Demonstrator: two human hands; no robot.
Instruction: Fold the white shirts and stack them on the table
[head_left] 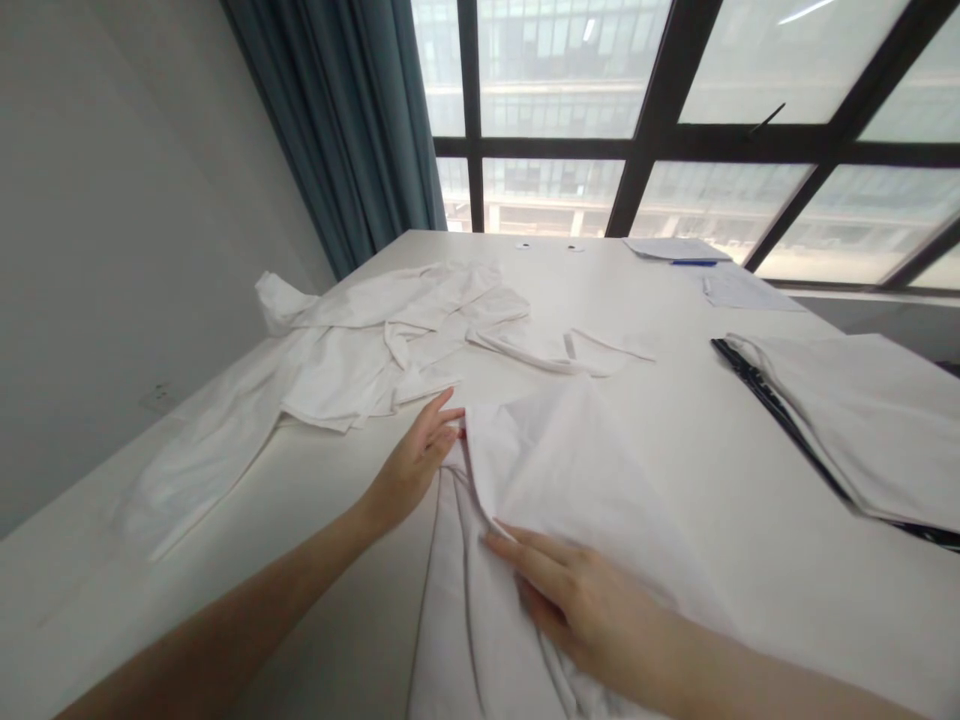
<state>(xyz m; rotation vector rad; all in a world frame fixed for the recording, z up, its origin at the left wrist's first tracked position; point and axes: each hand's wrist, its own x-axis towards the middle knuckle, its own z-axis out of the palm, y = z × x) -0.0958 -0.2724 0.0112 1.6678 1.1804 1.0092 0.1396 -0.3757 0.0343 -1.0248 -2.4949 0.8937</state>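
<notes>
A white cloth garment (555, 450) lies on the white table in front of me, with a folded layer on top and long creases (457, 580) below it. My left hand (412, 465) is at the left edge of the upper layer, pinching it between thumb and fingers. Closer to me, my right hand (562, 595) lies on the cloth with its fingers stretched along the fold edge. Its thumb is partly hidden beneath the palm. Just beyond the upper layer are a narrow white cloth strip (525, 352) and its thin tie end.
A crumpled white garment (337, 370) spreads over the left of the table (660, 410). At the right, a folded white cloth (870, 420) rests on a black plastic bag (787, 425). Papers (667, 249) and a blue pen (694, 263) lie at the far end, near the windows.
</notes>
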